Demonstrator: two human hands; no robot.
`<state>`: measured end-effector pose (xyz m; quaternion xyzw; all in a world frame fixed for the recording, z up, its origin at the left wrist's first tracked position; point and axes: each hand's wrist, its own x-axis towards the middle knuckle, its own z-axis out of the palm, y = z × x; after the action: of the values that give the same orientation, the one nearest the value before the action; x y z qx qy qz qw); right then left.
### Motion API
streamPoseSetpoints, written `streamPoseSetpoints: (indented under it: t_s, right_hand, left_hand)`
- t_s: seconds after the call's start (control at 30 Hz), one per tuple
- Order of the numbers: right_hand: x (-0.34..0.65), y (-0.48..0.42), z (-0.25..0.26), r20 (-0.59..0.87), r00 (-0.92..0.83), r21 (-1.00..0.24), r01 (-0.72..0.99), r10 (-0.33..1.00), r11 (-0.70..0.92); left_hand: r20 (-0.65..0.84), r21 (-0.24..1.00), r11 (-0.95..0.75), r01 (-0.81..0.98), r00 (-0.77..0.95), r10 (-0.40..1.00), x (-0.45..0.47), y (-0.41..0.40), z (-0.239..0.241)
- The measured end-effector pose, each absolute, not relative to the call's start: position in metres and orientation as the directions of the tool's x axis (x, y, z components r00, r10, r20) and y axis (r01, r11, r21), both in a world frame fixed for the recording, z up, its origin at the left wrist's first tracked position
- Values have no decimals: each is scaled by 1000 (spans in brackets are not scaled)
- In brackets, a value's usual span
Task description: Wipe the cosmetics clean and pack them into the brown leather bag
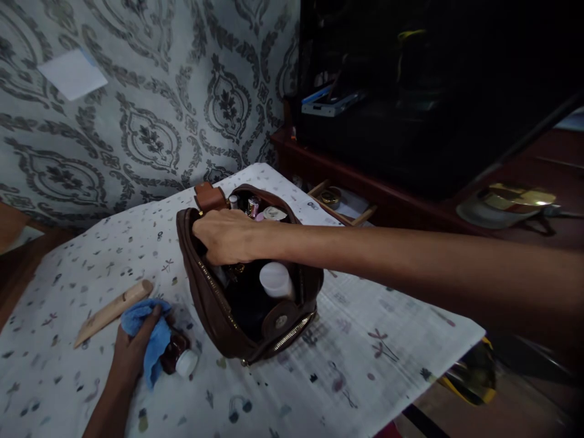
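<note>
Right hand (pixel 225 236) clasped the pouch (pixel 219 316) rim, steadying its open mouth.
Left hand (pixel 132 350) wrapped a cloth (pixel 155 344) round a bottle (pixel 176 358), pinned on the table (pixel 387 328) against rolling.

The table (pixel 387 328) is covered by a white sheet printed with small grey motifs. A brown zip pouch (pixel 214 304) stands open near the centre of the surface. To its left a tapered wooden stick (pixel 112 311) lies flat, and near its thick end a blue cloth (pixel 157 347) touches a small dark bottle (pixel 176 356) with a white cap, which lies on its side close to the pouch.
</note>
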<state>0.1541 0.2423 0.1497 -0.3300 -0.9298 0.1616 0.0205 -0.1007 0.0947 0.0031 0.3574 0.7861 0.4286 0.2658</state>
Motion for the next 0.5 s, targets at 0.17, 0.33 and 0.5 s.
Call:
streamPoseSetpoints:
  t_s: [0.17,0.33,0.5]
  right_hand:
    - [156,244,149,-57,-825,-244,558,563,793]
    - [158,242,148,-50,-825,-251,556,563,793]
    - [166,235,158,-71,-853,-268,516,518,813]
  left_hand:
    - [-100,868,361,340,-593,799,-98,95,5]
    - [-87,856,358,373,-579,811,-104,94,0]
    - [-61,840,366,400,-600,797,-102,95,3]
